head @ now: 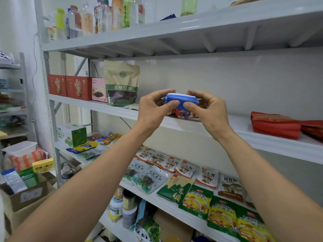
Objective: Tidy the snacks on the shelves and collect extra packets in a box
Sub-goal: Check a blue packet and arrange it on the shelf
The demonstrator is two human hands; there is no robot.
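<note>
A small blue and white snack packet (180, 99) is held up in front of the middle shelf (262, 137). My left hand (153, 109) pinches its left end and my right hand (208, 109) pinches its right end. Just under the packet a red and white packet (183, 114) lies on the shelf, partly hidden by my fingers. A cardboard box (29, 193) with several packets in it stands on the floor at the lower left.
A brown and green date pouch (122, 82), a pink packet (98, 89) and red boxes (70, 86) stand at the shelf's left. Red pouches (276, 124) lie at its right. Rows of packets (192, 180) cover the shelf below. Bottles (97, 16) line the top shelf.
</note>
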